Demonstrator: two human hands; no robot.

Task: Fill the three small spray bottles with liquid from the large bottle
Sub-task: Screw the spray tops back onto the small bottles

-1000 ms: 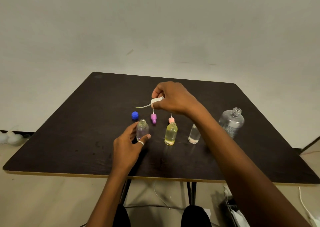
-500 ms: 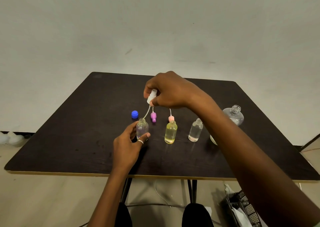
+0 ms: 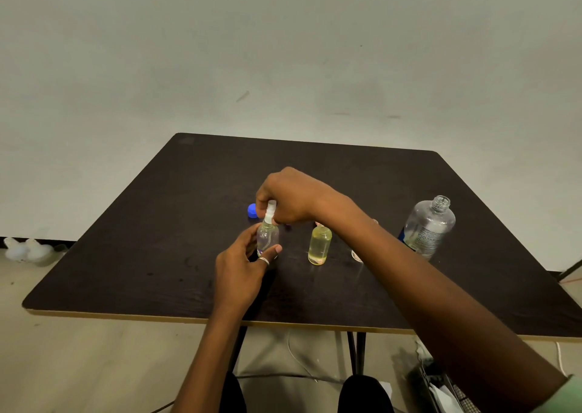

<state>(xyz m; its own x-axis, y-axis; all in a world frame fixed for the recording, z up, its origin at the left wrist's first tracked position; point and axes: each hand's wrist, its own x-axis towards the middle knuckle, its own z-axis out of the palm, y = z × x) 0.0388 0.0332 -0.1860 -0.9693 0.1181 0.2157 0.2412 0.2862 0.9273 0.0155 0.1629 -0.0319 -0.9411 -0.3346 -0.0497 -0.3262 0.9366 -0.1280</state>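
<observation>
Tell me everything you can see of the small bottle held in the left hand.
The small bottle is clear plastic by the look, round-shouldered, upright on the dark table. The left hand grips its lower body; the right hand holds a white spray top at its neck. Liquid level unclear.

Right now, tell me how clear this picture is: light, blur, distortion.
Head view: dim, even light; the dark table shows soft sheen, no hard glare. Wide-angle bend curves its edges. The hands, left and right, and the spray top are slightly soft; the large bottle reads clearly.
</observation>
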